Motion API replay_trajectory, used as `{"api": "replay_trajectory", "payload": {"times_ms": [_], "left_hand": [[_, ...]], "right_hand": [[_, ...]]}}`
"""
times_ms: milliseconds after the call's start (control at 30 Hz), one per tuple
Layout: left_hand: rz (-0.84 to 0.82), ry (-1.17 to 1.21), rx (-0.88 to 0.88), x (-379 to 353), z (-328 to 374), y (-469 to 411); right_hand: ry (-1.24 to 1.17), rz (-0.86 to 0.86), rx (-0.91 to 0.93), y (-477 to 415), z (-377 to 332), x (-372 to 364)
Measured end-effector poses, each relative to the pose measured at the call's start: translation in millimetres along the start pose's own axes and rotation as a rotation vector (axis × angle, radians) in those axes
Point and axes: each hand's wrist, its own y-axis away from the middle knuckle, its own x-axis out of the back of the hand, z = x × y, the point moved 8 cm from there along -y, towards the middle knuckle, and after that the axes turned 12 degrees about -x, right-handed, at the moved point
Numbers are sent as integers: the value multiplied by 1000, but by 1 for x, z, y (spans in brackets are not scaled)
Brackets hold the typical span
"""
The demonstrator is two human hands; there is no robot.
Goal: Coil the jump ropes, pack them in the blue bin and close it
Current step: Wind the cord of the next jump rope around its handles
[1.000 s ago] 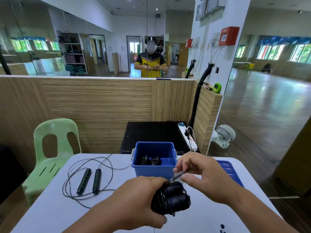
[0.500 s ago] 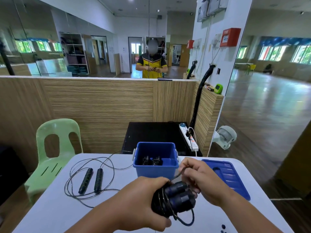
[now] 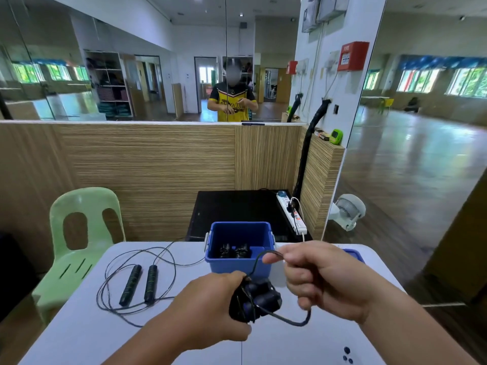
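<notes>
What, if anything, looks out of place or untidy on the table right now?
One jump rope sprawls uncoiled on the table, left of the blue bin. The lid lies off the bin, partly hidden behind the right hand. Nothing looks damaged.

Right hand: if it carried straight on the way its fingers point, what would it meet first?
Probably the blue bin: the right hand, pinching the rope's cord, points left toward the bin's near right corner. Depth is unclear, so it may pass above the rim.
</notes>
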Motion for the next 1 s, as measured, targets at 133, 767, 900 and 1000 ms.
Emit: {"api": "replay_trajectory", "payload": {"times_ms": [133, 767, 900, 1000], "left_hand": [[18, -38, 51, 6, -6, -2], [41, 35, 107, 3, 1, -2], [75, -149, 62, 9, 12, 1], [138, -193, 49, 13, 15, 0]], "right_hand": [[143, 45, 129, 12, -4, -8], [1158, 603, 336, 11, -4, 13], [989, 536, 124, 6, 1, 25], [873, 401, -52, -2, 14, 22]]}}
